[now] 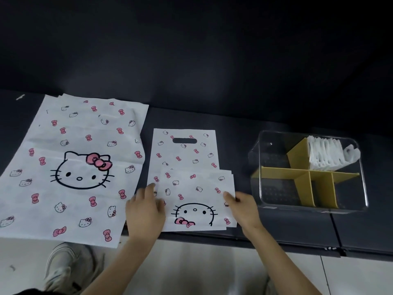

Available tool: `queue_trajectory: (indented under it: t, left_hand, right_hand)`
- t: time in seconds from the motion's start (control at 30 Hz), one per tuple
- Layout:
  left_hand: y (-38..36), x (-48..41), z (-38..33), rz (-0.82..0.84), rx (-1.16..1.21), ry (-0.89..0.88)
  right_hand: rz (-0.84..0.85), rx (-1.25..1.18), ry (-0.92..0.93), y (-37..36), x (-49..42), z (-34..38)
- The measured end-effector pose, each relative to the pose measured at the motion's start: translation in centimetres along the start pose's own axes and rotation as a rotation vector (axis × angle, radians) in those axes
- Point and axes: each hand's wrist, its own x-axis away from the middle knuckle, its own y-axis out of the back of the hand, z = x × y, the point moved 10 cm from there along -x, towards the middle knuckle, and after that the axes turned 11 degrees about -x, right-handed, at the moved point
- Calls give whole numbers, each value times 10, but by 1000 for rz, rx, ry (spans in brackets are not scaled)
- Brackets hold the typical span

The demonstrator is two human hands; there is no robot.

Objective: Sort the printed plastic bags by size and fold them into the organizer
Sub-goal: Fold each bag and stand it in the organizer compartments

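A stack of large white cat-print bags [72, 167] lies flat on the left of the dark table. In the middle lies a pile of small bags [185, 152] of the same print, handle cut-out at the far end. The top small bag [195, 199] is doubled over toward me, its cat face upside down. My left hand [144, 211] holds its left edge, and my right hand [242, 207] pinches its right edge. At the right stands a clear organizer [361, 188] with yellow dividers [297, 175]; folded white bags [327, 154] fill its far right compartment.
The table's front edge [276, 241] runs just behind my wrists, with pale floor tiles below it. A shoe [63, 265] shows under the large bags' near edge. A dark wall rises behind the table.
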Motion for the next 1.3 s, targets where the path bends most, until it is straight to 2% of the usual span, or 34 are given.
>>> queue_trajectory:
  t: [0.07, 0.1, 0.17, 0.23, 0.33, 0.57, 0.63, 0.7, 0.73, 0.8, 0.9, 1.2, 1.3]
  left_hand:
    - [13, 9, -21, -201, -84, -178]
    - [14, 15, -34, -232, -62, -281]
    - [2, 26, -57, -154, -31, -449]
    - [-21, 32, -65, -21, -72, -516]
    - [-48, 34, -62, 105, -133, -499]
    - [-57, 34, -57, 107, -187, -476]
    - [-58, 34, -57, 108, -206, -472]
    - [-58, 34, -58, 113, -213, -465]
    - [-58, 34, -58, 118, -212, -461]
    - [-59, 33, -58, 127, -211, -455]
    - [-59, 33, -58, 134, -223, -455]
    - [-61, 33, -57, 170, -282, -440]
    - [-60, 33, -57, 176, -262, -438]
  right_hand:
    - [-32, 23, 17, 2, -3, -1]
    - [-44, 27, 22, 3, -5, 0]
    - [-73, 49, 21, 3, -6, 0]
    - [-98, 67, 22, 4, -6, 0]
    - [-139, 89, -2, 4, -8, -1]
    - [-190, 149, -32, 7, -6, 3]
    - [-271, 352, 86, 10, 6, 21]
    - [-476, 696, 411, 9, 32, 48]
    - [-485, 815, 527, -3, 44, 50]
    - [-366, 913, 635, -32, 54, 33]
    - [-252, 867, 578, -44, 55, 3]
    - [-415, 822, 386, 15, 61, -11]
    - [-436, 580, 353, 19, 67, -4]
